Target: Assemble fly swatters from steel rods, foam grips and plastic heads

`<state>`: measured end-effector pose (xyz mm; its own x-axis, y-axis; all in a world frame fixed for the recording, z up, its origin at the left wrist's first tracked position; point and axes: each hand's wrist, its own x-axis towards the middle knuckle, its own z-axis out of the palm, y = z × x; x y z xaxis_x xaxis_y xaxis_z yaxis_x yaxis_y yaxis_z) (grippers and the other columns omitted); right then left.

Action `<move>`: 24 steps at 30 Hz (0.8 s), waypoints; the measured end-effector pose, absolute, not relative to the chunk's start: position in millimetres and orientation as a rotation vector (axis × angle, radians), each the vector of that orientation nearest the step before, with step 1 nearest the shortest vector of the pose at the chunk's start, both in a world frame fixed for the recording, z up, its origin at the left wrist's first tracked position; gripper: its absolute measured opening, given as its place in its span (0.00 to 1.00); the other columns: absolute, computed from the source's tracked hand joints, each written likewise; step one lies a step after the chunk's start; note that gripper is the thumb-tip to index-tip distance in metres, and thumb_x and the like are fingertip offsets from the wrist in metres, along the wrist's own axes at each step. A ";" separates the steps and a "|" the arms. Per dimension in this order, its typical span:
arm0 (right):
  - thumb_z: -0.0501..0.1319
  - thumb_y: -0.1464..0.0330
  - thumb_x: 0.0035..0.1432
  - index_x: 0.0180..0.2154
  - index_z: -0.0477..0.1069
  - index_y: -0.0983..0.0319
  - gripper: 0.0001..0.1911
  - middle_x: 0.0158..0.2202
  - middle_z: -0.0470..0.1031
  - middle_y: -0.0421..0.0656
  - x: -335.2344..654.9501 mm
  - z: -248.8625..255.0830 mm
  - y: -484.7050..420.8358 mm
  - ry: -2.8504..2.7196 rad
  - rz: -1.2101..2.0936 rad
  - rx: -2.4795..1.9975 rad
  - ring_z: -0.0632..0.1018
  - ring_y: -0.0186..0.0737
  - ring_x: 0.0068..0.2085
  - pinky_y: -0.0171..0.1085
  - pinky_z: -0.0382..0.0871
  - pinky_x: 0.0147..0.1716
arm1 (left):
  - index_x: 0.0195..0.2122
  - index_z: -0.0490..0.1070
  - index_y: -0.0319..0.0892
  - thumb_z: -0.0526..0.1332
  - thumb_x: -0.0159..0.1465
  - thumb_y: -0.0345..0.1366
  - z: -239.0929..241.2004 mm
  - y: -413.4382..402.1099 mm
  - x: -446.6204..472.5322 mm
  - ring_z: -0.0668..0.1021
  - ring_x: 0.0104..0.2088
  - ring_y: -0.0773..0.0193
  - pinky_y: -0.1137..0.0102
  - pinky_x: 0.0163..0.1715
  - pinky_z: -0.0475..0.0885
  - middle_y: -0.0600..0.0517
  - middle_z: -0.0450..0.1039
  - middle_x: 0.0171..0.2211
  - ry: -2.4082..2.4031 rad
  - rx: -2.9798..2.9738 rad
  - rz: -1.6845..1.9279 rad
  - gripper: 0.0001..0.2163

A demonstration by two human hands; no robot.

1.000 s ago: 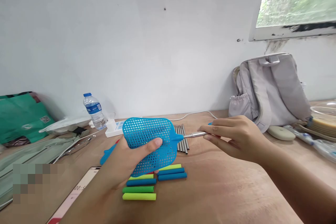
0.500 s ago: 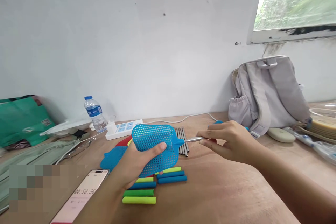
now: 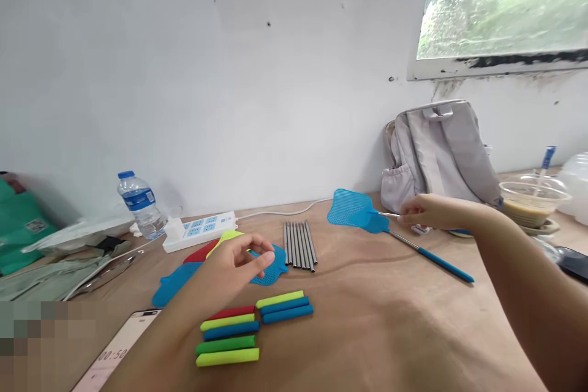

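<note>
At the right, my right hand [image 3: 420, 211] is closed round the metal rod of a blue fly swatter [image 3: 351, 205]. The mesh head of that swatter lies over the head of a second swatter, whose blue handle [image 3: 445, 264] slants toward me on the table. My left hand [image 3: 245, 263] is loosely curled and open, with nothing between thumb and fingers. Just beyond it is a loose blue swatter head [image 3: 274, 269], partly covered by the hand. Several metal rods [image 3: 299, 245] lie side by side right of it. Coloured handle sleeves [image 3: 229, 341] lie in two groups nearer me.
A white power strip [image 3: 202, 229] and a water bottle [image 3: 140, 202] stand at the back left. A phone [image 3: 122, 346] lies at the front left. Behind my right hand is a grey backpack [image 3: 441, 153], with a drink cup [image 3: 528, 205] beside it.
The blue swatter has gone from between both hands to the back right, held by my right hand only. My left hand has let go of its head. The view has swung slightly right.
</note>
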<state>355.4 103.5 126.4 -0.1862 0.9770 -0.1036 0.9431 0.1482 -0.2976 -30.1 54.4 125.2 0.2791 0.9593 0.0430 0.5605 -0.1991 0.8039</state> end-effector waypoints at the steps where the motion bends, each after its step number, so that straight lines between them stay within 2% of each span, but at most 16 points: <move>1: 0.51 0.62 0.54 0.24 0.70 0.63 0.15 0.20 0.67 0.41 362.3 117.8 111.2 -2.282 0.445 -1.996 0.64 0.30 0.21 0.32 0.52 0.21 | 0.34 0.67 0.43 0.56 0.56 0.49 126.4 53.3 -30.7 0.73 0.30 0.63 0.66 0.33 0.68 0.53 0.69 0.32 1.390 1.896 0.713 0.14; 4: 0.52 0.67 0.52 0.21 0.70 0.64 0.13 0.18 0.65 0.41 372.3 92.5 130.4 -2.233 0.443 -2.142 0.62 0.30 0.19 0.34 0.51 0.21 | 0.32 0.67 0.43 0.55 0.57 0.50 130.5 49.3 -30.5 0.73 0.30 0.63 0.67 0.32 0.67 0.54 0.68 0.28 1.432 1.929 0.643 0.14; 7: 0.56 0.71 0.48 0.15 0.68 0.64 0.12 0.15 0.63 0.40 373.3 73.4 143.0 -2.193 0.418 -2.242 0.62 0.30 0.19 0.34 0.51 0.22 | 0.32 0.68 0.44 0.54 0.56 0.50 132.2 48.0 -31.9 0.74 0.29 0.63 0.68 0.32 0.67 0.55 0.68 0.26 1.463 1.922 0.597 0.14; 10: 0.59 0.69 0.45 0.11 0.62 0.64 0.15 0.14 0.60 0.39 374.3 63.5 149.1 -2.165 0.363 -2.296 0.62 0.32 0.19 0.34 0.50 0.22 | 0.31 0.68 0.44 0.55 0.56 0.50 131.0 49.4 -36.0 0.74 0.29 0.63 0.68 0.31 0.67 0.55 0.69 0.27 1.484 1.932 0.606 0.15; 14: 0.59 0.67 0.45 0.11 0.62 0.63 0.16 0.13 0.61 0.39 378.5 59.9 151.1 -2.158 0.347 -2.311 0.63 0.32 0.19 0.34 0.51 0.22 | 0.31 0.69 0.44 0.55 0.56 0.50 129.8 51.0 -40.4 0.74 0.29 0.63 0.68 0.31 0.68 0.54 0.69 0.27 1.473 1.928 0.616 0.15; 19: 0.56 0.64 0.49 0.17 0.67 0.63 0.13 0.18 0.67 0.42 386.1 70.5 150.1 -2.147 0.312 -2.274 0.67 0.36 0.23 0.34 0.54 0.23 | 0.31 0.68 0.44 0.55 0.55 0.51 131.3 50.8 -43.0 0.74 0.29 0.62 0.67 0.32 0.68 0.54 0.70 0.27 1.476 1.911 0.625 0.15; 24: 0.52 0.60 0.54 0.32 0.71 0.61 0.14 0.30 0.72 0.44 395.1 111.1 130.6 -2.067 0.197 -2.192 0.71 0.39 0.32 0.33 0.60 0.29 | 0.31 0.68 0.44 0.54 0.56 0.51 130.8 52.0 -46.5 0.73 0.28 0.63 0.69 0.30 0.67 0.55 0.69 0.26 1.523 1.972 0.640 0.15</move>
